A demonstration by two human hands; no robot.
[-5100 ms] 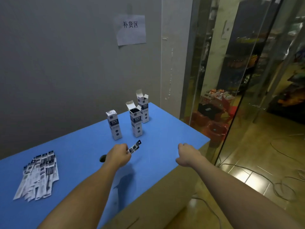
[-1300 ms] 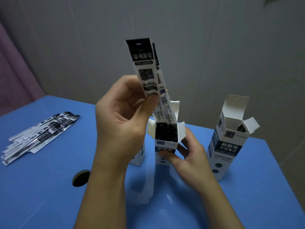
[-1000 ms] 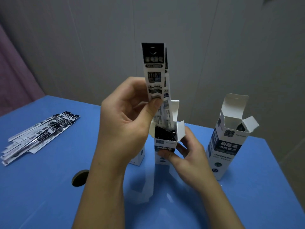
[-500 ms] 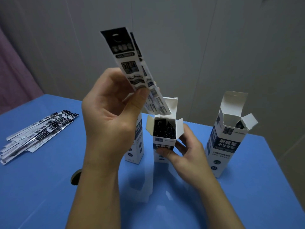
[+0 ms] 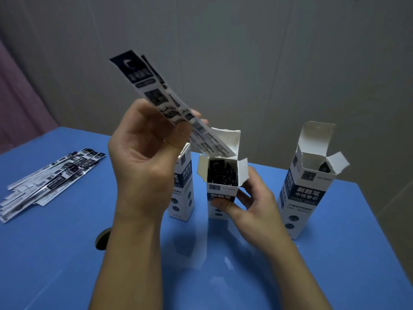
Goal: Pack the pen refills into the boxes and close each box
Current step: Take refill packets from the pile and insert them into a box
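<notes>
- The left hand (image 5: pixel 145 157) pinches a few packaged pen refills (image 5: pixel 165 104) between thumb and fingers, tilted, their lower ends just over the mouth of the middle box (image 5: pixel 221 186).
- The right hand (image 5: pixel 250 206) grips that box low on its front and side, steadying it upright on the blue table (image 5: pixel 335 265); its flaps stand open.
- The box already looks well filled with dark packets, so the new ones may jam on those tops or catch on the rear flap.
- Since the refills enter slanted, pushing down could bend them or tip the box toward the closed box (image 5: pixel 183 189) just to its left.
- The open box (image 5: pixel 308 182) on the right stands apart and awaits closing.
- More loose refills (image 5: pixel 51 180) lie at far left.
</notes>
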